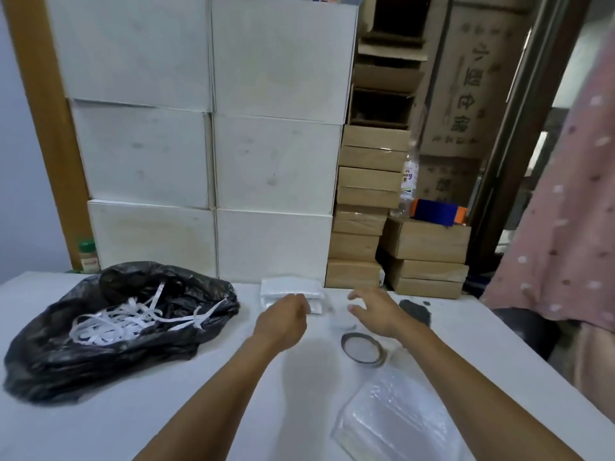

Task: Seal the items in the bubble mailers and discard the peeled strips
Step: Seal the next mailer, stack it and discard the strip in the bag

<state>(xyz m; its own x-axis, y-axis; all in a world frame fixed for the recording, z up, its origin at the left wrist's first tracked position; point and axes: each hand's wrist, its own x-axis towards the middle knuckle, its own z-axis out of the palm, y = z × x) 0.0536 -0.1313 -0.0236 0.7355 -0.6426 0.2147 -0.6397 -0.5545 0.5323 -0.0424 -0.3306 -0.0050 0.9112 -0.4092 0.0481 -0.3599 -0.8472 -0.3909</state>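
A small stack of white bubble mailers (291,289) lies at the far middle of the white table (133,424). My left hand (283,319) reaches over its near edge with fingers curled; whether it grips a mailer is blurred. My right hand (376,312) hovers to the right of the stack, fingers spread, holding nothing. A black rubbish bag (100,354) on the left lies open with several white peeled strips (133,319) inside. A pile of clear plastic sleeves (396,417) sits at the near right.
A dark ring-shaped lid (362,351) rests under my right wrist, and a dark lump (414,311) lies further right. White boxes (273,161) and brown cartons (369,201) are stacked behind the table. A person in pink clothing (565,211) stands at the right.
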